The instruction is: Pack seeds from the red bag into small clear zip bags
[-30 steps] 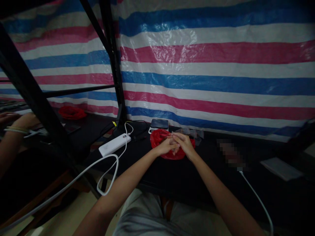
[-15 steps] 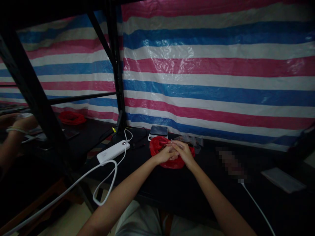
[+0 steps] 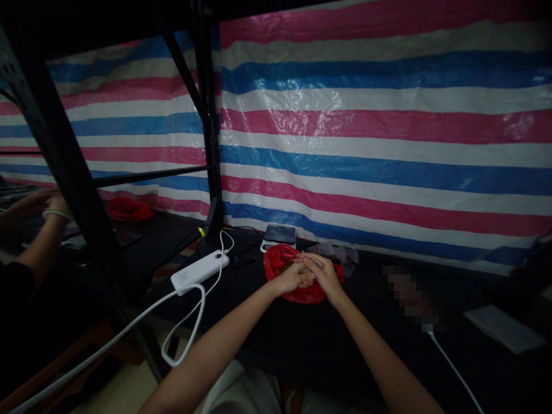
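Place: makeshift workroom | striped tarpaulin wall | black metal rack
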The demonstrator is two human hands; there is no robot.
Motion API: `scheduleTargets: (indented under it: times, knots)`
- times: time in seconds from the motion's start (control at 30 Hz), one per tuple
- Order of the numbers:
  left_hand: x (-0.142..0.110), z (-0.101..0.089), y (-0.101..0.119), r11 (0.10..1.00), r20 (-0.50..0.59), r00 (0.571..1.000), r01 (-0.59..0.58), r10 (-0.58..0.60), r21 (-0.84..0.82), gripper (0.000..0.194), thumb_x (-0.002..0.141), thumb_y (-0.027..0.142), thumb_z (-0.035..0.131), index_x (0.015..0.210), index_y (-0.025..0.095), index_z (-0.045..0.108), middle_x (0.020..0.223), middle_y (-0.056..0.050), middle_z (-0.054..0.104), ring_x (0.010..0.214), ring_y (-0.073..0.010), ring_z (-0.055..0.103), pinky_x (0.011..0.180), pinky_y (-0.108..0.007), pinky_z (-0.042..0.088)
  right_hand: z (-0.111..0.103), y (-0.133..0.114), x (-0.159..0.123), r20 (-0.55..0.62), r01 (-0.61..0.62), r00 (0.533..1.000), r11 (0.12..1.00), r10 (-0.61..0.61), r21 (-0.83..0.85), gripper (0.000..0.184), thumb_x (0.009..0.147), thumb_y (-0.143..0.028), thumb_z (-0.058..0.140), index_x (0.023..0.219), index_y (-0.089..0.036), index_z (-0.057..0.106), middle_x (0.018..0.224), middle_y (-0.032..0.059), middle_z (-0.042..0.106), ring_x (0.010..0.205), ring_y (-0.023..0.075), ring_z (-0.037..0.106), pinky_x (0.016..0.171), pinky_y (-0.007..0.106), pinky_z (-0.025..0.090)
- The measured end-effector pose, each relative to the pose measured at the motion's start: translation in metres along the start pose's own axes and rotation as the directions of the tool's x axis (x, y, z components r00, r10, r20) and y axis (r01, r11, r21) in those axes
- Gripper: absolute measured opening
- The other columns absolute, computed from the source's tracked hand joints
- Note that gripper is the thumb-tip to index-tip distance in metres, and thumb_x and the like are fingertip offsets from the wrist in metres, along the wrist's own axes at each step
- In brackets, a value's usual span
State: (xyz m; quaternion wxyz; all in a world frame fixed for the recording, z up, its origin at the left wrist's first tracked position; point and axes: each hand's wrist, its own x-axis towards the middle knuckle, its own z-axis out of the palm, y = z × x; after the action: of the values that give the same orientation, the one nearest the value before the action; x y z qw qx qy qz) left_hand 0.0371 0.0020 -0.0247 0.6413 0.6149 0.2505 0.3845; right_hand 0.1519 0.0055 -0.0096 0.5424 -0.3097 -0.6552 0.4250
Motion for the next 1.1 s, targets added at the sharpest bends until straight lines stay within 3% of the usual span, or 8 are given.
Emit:
scheduleTargets:
  times: [0.33, 0.5, 0.73, 1.1]
  knots:
    - [-0.004, 0.005, 0.006, 0.998, -0.051, 0.999, 0.007, -0.01, -0.062, 0.041, 0.058, 0.041, 0.07, 0.075, 0.012, 0.046, 0.053, 0.008, 0.038, 0.043, -0.0012, 0.03, 0.044, -0.018, 0.015, 0.002, -0.005, -0.001, 0.0, -0.001, 1.0, 1.0, 0.001, 0.001, 0.025, 0.068, -0.043, 0.063, 0.081, -0.021, 0.068, 0.082, 0.007, 0.071, 0.079, 0.025, 0.066, 0.077, 0.04, 0.05]
    - [-0.002, 0.002, 0.001, 0.999, -0.026, 0.999, -0.026, 0.025, -0.027, 0.043, 0.061, 0.043, 0.068, 0.082, 0.011, 0.049, 0.052, 0.008, 0.038, 0.041, -0.0016, 0.029, 0.043, -0.019, 0.015, 0.002, -0.005, -0.001, 0.008, 0.0, 1.0, 1.0, 0.0, 0.012, 0.024, 0.07, -0.041, 0.062, 0.081, -0.021, 0.069, 0.082, 0.0067, 0.071, 0.078, 0.0245, 0.066, 0.075, 0.039, 0.05]
    - [0.0, -0.002, -0.004, 1.0, -0.045, 0.999, -0.004, 0.004, 0.012, 0.046, 0.058, 0.05, 0.068, 0.075, 0.011, 0.049, 0.053, 0.007, 0.039, 0.044, -0.0016, 0.03, 0.045, -0.019, 0.017, 0.002, -0.006, -0.001, 0.011, 0.006, 1.0, 1.0, -0.005, -0.027, 0.029, 0.069, -0.044, 0.061, 0.081, -0.019, 0.069, 0.082, 0.008, 0.071, 0.079, 0.0246, 0.065, 0.076, 0.038, 0.05]
    - [0.003, -0.003, -0.008, 0.998, -0.018, 0.998, -0.064, 0.064, -0.017, 0.048, 0.058, 0.051, 0.067, 0.076, 0.011, 0.048, 0.051, 0.008, 0.037, 0.042, -0.0014, 0.028, 0.044, -0.02, 0.014, 0.003, -0.005, -0.001, 0.002, 0.008, 1.0, 1.0, -0.008, 0.011, 0.026, 0.07, -0.041, 0.062, 0.082, -0.019, 0.069, 0.081, 0.0069, 0.071, 0.079, 0.024, 0.066, 0.076, 0.037, 0.05]
